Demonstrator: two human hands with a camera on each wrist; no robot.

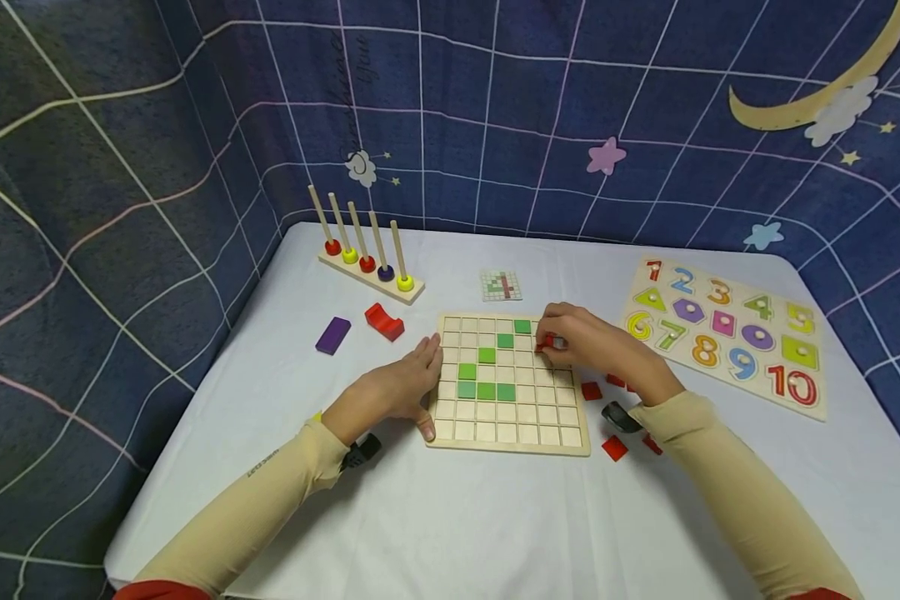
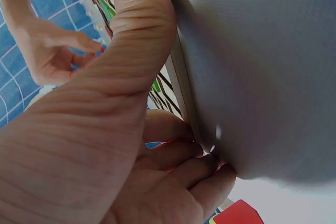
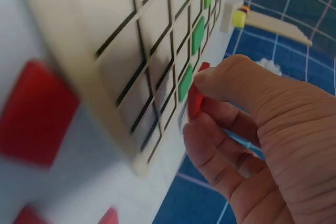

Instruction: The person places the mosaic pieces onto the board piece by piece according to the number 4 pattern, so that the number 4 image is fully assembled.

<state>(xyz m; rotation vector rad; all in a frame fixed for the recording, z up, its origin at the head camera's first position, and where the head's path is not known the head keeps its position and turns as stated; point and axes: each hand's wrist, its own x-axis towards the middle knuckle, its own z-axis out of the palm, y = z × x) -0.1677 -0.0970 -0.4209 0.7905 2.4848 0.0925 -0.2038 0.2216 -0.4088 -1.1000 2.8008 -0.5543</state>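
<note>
White desk [image 1: 450, 517]: right hand [image 1: 588, 337] pinches red tile [image 3: 196, 98] by grid board [image 1: 510, 449]; left hand [image 1: 397, 387], fingers extended, touches board edge.

The grid board [image 1: 527, 392] and, far left, the peg stand [image 1: 388, 287] look like pale, matt wood. The 7 green tiles [image 1: 487, 356] and red tile [image 3: 195, 100] appear smooth. Finely woven white cloth [image 1: 465, 517] covers the desk [image 1: 270, 383]; rippled, matt printed cloth forms the backdrop [image 1: 495, 92].

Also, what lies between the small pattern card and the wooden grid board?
In the head view, only a strip of bare white tablecloth lies between the pattern card and the grid board.
</note>
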